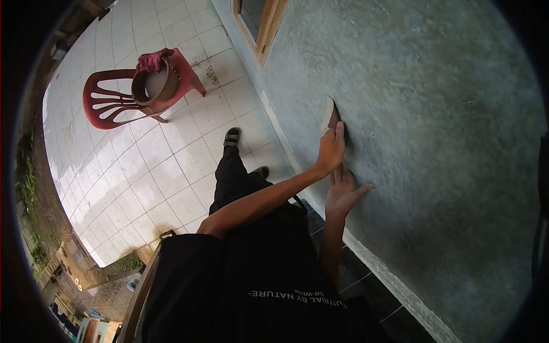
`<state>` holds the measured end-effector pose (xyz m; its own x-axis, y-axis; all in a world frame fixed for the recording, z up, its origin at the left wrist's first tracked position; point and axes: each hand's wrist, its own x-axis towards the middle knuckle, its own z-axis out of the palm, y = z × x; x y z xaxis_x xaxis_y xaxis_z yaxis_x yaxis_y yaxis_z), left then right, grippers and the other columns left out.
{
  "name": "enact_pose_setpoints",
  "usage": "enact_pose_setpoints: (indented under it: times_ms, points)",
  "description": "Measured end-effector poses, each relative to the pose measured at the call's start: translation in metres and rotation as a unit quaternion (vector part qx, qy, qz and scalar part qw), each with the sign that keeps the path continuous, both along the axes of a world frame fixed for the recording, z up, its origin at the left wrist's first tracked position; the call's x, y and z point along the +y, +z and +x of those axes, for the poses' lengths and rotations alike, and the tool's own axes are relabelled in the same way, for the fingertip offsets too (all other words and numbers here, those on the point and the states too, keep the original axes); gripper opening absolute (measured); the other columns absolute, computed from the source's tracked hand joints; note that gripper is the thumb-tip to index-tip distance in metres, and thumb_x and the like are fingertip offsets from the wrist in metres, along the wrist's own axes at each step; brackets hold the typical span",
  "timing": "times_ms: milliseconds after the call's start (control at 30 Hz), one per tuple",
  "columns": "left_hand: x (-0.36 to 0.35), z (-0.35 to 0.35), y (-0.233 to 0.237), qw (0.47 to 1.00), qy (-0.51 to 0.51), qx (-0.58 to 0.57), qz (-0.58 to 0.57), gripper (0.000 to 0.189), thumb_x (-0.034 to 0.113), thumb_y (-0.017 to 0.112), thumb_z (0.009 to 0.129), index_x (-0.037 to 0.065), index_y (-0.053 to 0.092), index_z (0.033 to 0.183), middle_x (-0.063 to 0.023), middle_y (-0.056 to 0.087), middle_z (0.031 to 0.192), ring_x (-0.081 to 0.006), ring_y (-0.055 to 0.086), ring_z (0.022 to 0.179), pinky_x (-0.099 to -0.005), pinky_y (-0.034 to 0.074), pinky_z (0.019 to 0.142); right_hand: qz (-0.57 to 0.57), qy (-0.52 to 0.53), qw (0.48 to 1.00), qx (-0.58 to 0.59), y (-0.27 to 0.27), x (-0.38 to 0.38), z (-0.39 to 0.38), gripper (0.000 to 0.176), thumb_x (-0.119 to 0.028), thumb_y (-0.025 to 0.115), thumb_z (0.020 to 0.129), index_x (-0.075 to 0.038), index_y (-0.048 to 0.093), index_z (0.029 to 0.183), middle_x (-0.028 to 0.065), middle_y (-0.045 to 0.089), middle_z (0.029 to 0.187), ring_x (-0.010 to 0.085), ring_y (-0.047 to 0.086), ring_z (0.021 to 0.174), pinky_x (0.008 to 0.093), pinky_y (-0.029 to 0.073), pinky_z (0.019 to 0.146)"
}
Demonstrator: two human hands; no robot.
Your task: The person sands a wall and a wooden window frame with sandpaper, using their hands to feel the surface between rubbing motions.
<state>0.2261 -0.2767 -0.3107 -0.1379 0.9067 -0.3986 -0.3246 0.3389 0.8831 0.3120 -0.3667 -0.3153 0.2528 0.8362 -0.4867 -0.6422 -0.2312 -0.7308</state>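
Note:
My left hand (332, 150) grips a piece of sandpaper (330, 116), pale on one side and brown on the other, against the grey plastered wall (423, 148). Its fingers are partly hidden behind the thumb and the back of the hand. Just below it, my right hand (343, 197) lies on the wall with thumb and fingers spread. The right fingertips reach close beneath the left wrist. No object shows in the right hand.
On the white tiled floor (166, 188) stands a red plastic chair (186, 74), holding a brown tub (168, 88) with a dark red cloth (153, 62) over its rim. A wooden window frame (266, 31) is set in the wall. Dark tiles (366, 291) lie along the wall's base.

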Motion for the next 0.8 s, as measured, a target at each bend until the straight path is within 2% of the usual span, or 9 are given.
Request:
enact_pose_setpoints:
  times_ms: [167,233,333,400,467,567,633,700,800]
  points:
    - [-0.004,-0.004,0.028,0.997,0.034,0.021,0.067,0.06,0.039,0.034,0.099,-0.004,0.047,0.06,-0.0112,0.048,0.05,-0.0216,0.046,0.047,-0.0373,0.039,0.05,-0.005,-0.043,0.999,-0.016,-0.008,0.003,-0.002,0.12,-0.083,0.033,0.073,0.016,0.012,0.136,0.0246,0.027,0.142,0.0299,0.027,0.134,0.0401,0.016,0.111]
    - [0.001,-0.008,0.032,0.999,0.024,0.04,0.012,0.06,0.039,0.033,0.099,-0.004,0.048,0.06,-0.0123,0.049,0.052,-0.0221,0.048,0.049,-0.0368,0.04,0.052,0.002,-0.048,0.999,-0.009,-0.008,0.003,-0.003,0.12,-0.083,0.034,0.073,0.016,0.012,0.136,0.0248,0.027,0.142,0.0301,0.027,0.134,0.0399,0.017,0.111]
    - [0.004,-0.008,0.015,0.999,-0.025,0.007,0.029,0.06,0.04,0.032,0.099,-0.004,0.049,0.061,-0.0132,0.05,0.053,-0.0223,0.051,0.051,-0.0374,0.041,0.053,0.004,-0.069,0.998,0.0,-0.002,0.005,-0.007,0.119,-0.081,0.037,0.073,0.016,0.01,0.136,0.0252,0.027,0.142,0.0306,0.027,0.134,0.0399,0.018,0.112]
    - [0.0,-0.003,0.015,0.999,-0.009,0.024,0.044,0.061,0.04,0.032,0.1,-0.004,0.049,0.06,-0.0126,0.05,0.052,-0.0222,0.05,0.05,-0.0374,0.041,0.053,0.0,-0.087,0.996,0.004,-0.002,0.007,-0.009,0.119,-0.081,0.037,0.074,0.016,0.008,0.137,0.0254,0.026,0.142,0.0308,0.027,0.135,0.04,0.018,0.112]
    - [-0.001,-0.005,0.019,0.998,0.005,0.04,0.056,0.062,0.04,0.031,0.1,-0.004,0.049,0.059,-0.0119,0.049,0.051,-0.0222,0.05,0.049,-0.0374,0.041,0.053,0.008,-0.099,0.995,0.012,-0.008,0.006,-0.005,0.118,-0.078,0.036,0.076,0.013,-0.006,0.138,0.0302,0.028,0.138,0.0357,0.033,0.131,0.0408,0.027,0.11]
    - [0.011,-0.011,0.012,0.998,0.019,0.021,0.047,0.063,0.04,0.031,0.1,-0.004,0.049,0.058,-0.0122,0.05,0.051,-0.024,0.049,0.049,-0.0386,0.041,0.054,0.017,-0.105,0.994,0.029,-0.003,0.008,-0.009,0.117,-0.077,0.037,0.077,0.013,-0.007,0.138,0.0303,0.028,0.139,0.0355,0.033,0.131,0.0406,0.026,0.111]
    - [0.019,-0.018,-0.001,0.998,-0.021,0.044,0.033,0.062,0.04,0.031,0.1,-0.005,0.05,0.06,-0.0137,0.051,0.053,-0.0244,0.05,0.051,-0.0385,0.041,0.055,0.016,-0.112,0.993,0.031,-0.001,0.009,-0.013,0.117,-0.077,0.037,0.077,0.012,-0.007,0.138,0.0304,0.027,0.139,0.0355,0.033,0.131,0.0405,0.026,0.111]
    - [0.014,-0.015,0.002,0.999,-0.032,0.005,0.04,0.061,0.04,0.032,0.1,-0.005,0.05,0.062,-0.0144,0.051,0.055,-0.0236,0.049,0.051,-0.038,0.041,0.055,0.015,-0.12,0.992,0.032,-0.001,0.012,-0.014,0.116,-0.077,0.037,0.077,0.012,-0.007,0.138,0.0304,0.026,0.14,0.0355,0.032,0.132,0.0404,0.026,0.111]
    - [0.006,-0.015,0.026,0.992,-0.017,0.03,0.121,0.062,0.041,0.032,0.099,-0.006,0.05,0.063,-0.0142,0.051,0.054,-0.0233,0.048,0.051,-0.0381,0.041,0.055,0.023,-0.121,0.992,0.026,-0.008,0.014,-0.016,0.115,-0.076,0.036,0.078,0.011,-0.007,0.139,0.03,0.026,0.14,0.035,0.033,0.131,0.0399,0.025,0.111]
